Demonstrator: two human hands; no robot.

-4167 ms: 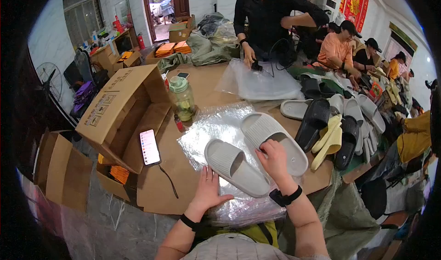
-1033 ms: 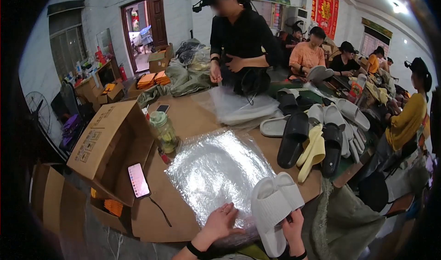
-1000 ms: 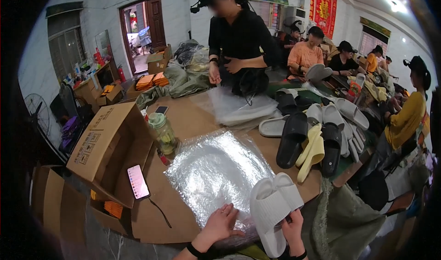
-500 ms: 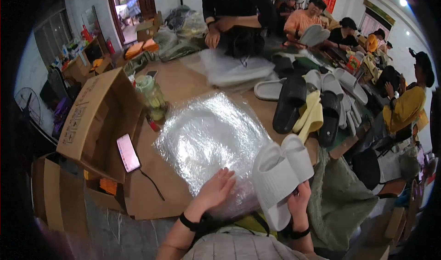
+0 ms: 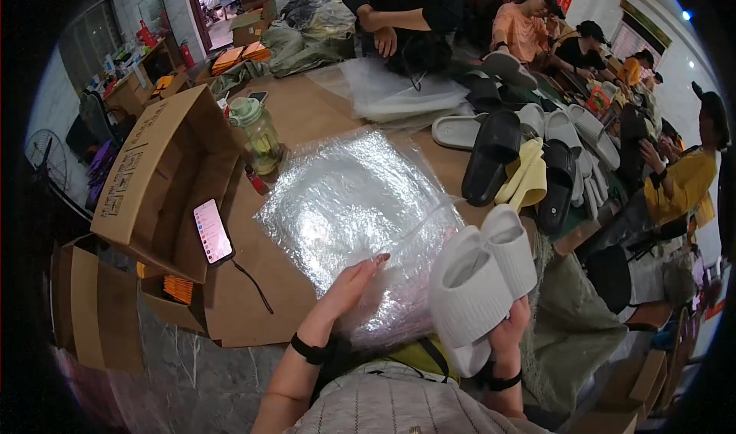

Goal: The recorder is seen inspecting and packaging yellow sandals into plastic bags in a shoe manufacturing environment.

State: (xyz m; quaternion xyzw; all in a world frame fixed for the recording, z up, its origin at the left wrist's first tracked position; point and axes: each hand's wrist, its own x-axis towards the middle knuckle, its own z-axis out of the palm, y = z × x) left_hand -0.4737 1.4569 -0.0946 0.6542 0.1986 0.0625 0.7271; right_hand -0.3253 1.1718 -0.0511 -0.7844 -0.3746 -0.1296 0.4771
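A stack of clear plastic bags [image 5: 345, 192] lies shiny and flat in front of me on the cardboard-covered table. At its near edge is my left hand [image 5: 346, 288], thumb and fingers pinched together on the film of the top bag, which is slightly raised toward the right. My right hand [image 5: 510, 328] grips a pair of white slide sandals [image 5: 469, 300] from the right and below. They are held together over the right end of the bag stack, toes toward the far side; the palm is hidden behind them.
Black slides [image 5: 491, 158], yellow slides [image 5: 524, 177] and several pale ones lie at the right. A cardboard box [image 5: 165, 173], a phone [image 5: 212, 231] and a glass jar [image 5: 258, 139] stand or lie leftward. Another person [image 5: 402, 4] stands across the table, beside more plastic bags [image 5: 402, 89].
My left fingers have gone from flat on the bags to pinched, raising some film. The slides have moved slightly right in my right hand. The view has shifted a little.
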